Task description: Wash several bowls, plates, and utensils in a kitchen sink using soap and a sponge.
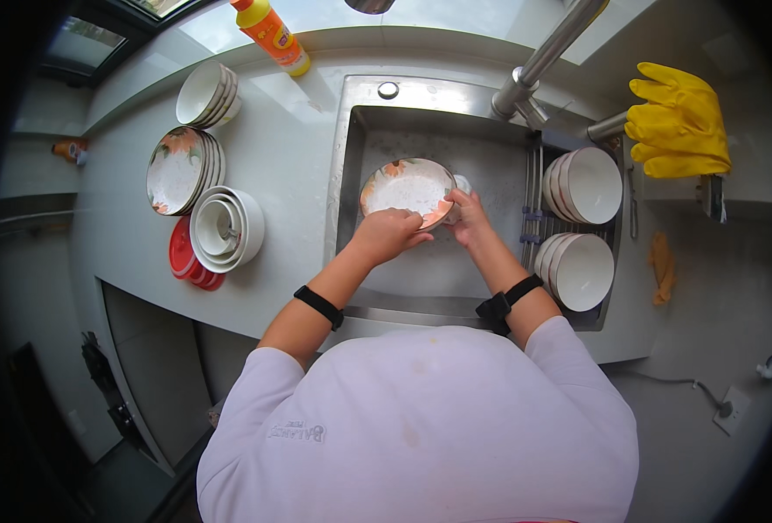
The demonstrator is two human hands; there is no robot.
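A white plate with orange flowers and a dark rim (407, 189) is held tilted over the stainless steel sink (484, 274). My left hand (391, 234) grips its near edge, fingers folded over the top. At its right edge, my right hand (469, 214) pinches the rim with the thumb on the upper face. A crumpled white cloth (462, 184) shows behind the plate by the right fingers, partly hidden. To the right of my hands, two stacks of white bowls, one farther back (593, 185) and one nearer (581, 272), lean on a rack in the sink.
Left on the counter are stacked floral plates (175, 171), bowls (201, 93), nested white containers (250, 229) and red lids (181, 248). An orange-yellow bottle (275, 38) stands behind. The faucet (536, 55) overhangs the sink's back right; yellow rubber gloves (679, 124) hang beyond.
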